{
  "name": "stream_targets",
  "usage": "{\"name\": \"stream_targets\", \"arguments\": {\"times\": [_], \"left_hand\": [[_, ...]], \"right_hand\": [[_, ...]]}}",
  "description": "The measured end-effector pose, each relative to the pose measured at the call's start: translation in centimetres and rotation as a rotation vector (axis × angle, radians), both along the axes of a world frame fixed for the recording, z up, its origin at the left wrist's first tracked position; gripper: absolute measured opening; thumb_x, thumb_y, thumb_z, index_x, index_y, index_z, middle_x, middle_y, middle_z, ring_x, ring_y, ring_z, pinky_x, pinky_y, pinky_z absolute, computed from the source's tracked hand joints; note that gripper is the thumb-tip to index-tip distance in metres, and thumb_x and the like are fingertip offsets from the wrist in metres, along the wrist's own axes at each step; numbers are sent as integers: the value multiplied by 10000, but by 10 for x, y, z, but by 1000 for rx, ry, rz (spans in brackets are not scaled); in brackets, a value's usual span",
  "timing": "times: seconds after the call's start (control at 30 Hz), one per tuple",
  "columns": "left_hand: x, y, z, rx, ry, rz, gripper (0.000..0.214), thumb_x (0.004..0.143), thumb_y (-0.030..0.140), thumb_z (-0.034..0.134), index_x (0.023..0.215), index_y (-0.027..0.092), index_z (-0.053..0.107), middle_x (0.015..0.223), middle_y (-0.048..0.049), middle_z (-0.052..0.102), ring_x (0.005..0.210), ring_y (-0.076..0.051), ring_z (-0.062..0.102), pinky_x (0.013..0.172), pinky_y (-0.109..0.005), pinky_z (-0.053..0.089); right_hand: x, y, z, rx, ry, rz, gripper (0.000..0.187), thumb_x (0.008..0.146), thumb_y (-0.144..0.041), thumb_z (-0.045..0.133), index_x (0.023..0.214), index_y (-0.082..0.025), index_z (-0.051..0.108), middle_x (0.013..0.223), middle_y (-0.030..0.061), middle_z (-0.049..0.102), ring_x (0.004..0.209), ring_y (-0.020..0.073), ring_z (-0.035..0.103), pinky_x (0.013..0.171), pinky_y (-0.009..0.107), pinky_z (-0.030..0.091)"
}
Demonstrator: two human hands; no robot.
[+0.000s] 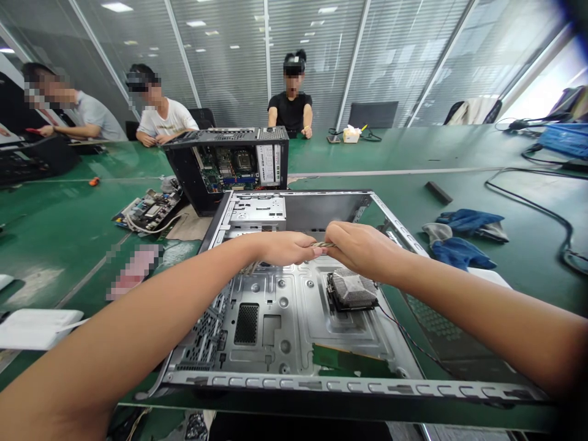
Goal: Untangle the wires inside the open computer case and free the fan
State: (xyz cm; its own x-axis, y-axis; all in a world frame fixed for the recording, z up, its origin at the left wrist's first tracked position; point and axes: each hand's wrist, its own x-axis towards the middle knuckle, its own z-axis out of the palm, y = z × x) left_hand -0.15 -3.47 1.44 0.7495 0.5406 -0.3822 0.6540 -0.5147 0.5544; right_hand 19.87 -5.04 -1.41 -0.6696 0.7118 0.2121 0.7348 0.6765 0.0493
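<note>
Over an open computer case lying flat, my left hand and my right hand meet almost fingertip to fingertip. Both are closed on a twisted light-coloured cable, a short stretch of which shows between them. Part of the cable seems to hang below my left wrist; its ends are hidden. Under my right hand sits a finned CPU heatsink on the metal floor of the case, with a thin dark wire trailing right. A green memory module lies near the front edge of the case.
A second computer case stands upright behind, beside a loose circuit board. Blue-and-grey gloves and a dark block lie to the right. A white adapter is at left. Several people sit across the green table.
</note>
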Motion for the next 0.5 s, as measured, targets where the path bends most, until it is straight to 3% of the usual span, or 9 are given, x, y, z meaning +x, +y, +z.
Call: {"name": "stream_targets", "arguments": {"times": [0.33,0.5], "left_hand": [[-1,-1,1,-115,-80,-6,287,931,424,303,855,185,443,784,-23,477,673,-137,416,628,-282,417],[-1,1,-2,-73,-43,-8,317,915,460,308,887,188,468,812,-35,516,700,-154,449,638,-294,407]], "right_hand": [[4,3,-4,-5,61,113,256,958,-316,342,782,-195,485,734,43,549,674,169,467,607,289,308],[5,4,-6,-50,80,122,241,954,-322,352,798,-196,485,755,39,545,694,168,468,608,287,302]]}}
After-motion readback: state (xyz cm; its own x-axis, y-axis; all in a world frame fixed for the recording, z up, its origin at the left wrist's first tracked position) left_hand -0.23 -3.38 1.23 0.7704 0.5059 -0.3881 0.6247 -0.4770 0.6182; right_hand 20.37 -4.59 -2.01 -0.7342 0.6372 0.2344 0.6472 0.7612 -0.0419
